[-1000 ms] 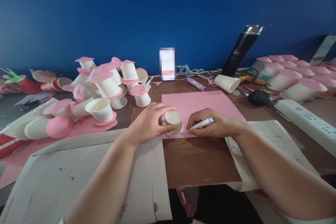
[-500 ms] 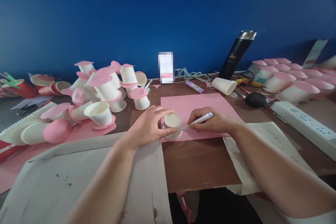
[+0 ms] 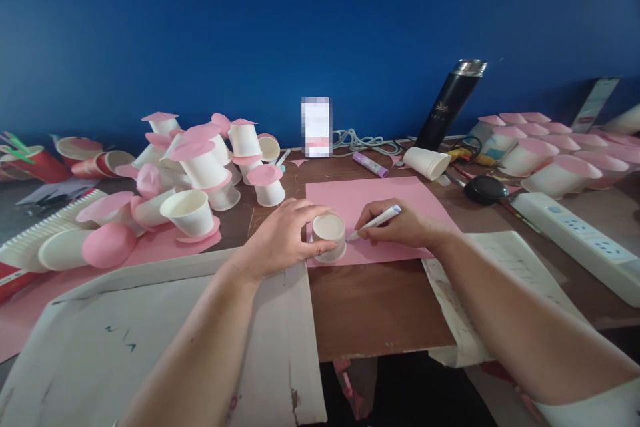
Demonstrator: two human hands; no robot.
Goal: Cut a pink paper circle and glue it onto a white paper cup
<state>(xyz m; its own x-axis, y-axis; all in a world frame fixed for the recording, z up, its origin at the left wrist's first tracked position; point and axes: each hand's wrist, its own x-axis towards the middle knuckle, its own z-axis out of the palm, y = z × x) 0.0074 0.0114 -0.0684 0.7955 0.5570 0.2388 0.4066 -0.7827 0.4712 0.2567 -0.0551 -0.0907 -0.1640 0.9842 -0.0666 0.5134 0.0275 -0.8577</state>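
My left hand (image 3: 285,233) grips a white paper cup (image 3: 329,227), which stands upside down near the front left corner of a pink paper sheet (image 3: 395,203). Thumb and fingers wrap the cup's sides. In my right hand (image 3: 395,221) is a white marker (image 3: 381,216), held like a pen and slanting up to the right. Its tip points down at the paper close beside the cup's rim. Any line there is too faint to make out.
Paper cups with pink paper discs (image 3: 200,160) crowd the left. More pink-topped cups (image 3: 565,170) stand right, behind a white power strip (image 3: 575,233). A black flask (image 3: 450,107), a purple glue stick (image 3: 371,165), a lying cup (image 3: 427,163) and a phone (image 3: 317,127) are at the back.
The marker in my right hand has shifted slightly up and away from me along the cup's right side. My left hand keeps the cup in the same place.
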